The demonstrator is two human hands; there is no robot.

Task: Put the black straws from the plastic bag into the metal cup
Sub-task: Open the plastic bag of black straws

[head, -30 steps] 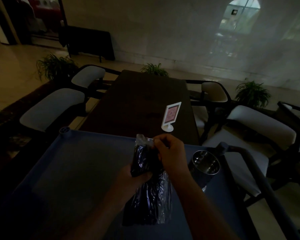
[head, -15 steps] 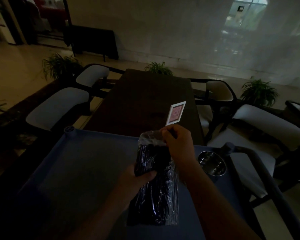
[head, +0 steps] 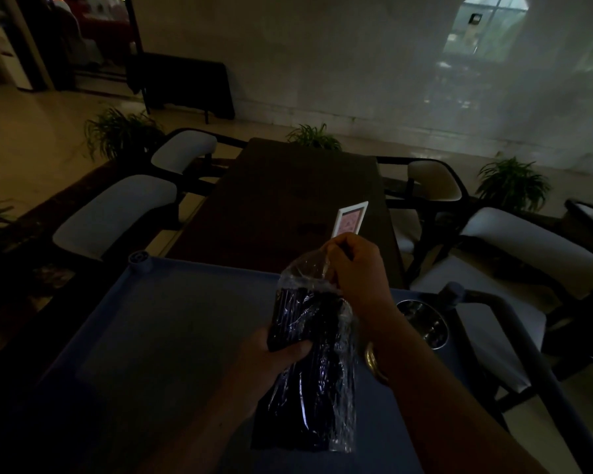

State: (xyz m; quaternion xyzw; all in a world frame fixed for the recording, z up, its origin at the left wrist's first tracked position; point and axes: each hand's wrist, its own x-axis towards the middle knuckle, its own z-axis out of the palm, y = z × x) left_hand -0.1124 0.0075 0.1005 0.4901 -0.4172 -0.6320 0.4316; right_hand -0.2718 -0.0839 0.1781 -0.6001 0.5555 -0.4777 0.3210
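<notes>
My right fingers (head: 336,249) are pressed together in a pinch at the open mouth of the plastic bag (head: 308,354), closed on something thin and dark that I take to be the top of a straw, though the dim light keeps me from being sure. My right hand (head: 356,268) sits above the bag's crinkled top. My left hand (head: 274,354) wraps around the bag's middle from below, fingers curled tight on it, holding it upright over the blue cart top (head: 158,336).

The black straws (head: 302,388) are, as far as I can see, almost all inside the bag, a dense dark bundle filling it from my left hand's grip down to the bottom. The metal cup (head: 425,323) stands just to the right of my right wrist, near the cart's right edge, and I can see no straws in it; its inside looks bare and shiny. So I judge the task barely begun: the bag is open and being reached into, and all the transferring is left.

Compared with half a second ago, my right hand has lifted higher at the bag's mouth, and the loose plastic there has stretched up with it. My left hand's grip looks unchanged. The cup hasn't moved on the cart, and the small sign card (head: 351,220) on the dark table (head: 288,200) beyond now peeks out right above my knuckles.
</notes>
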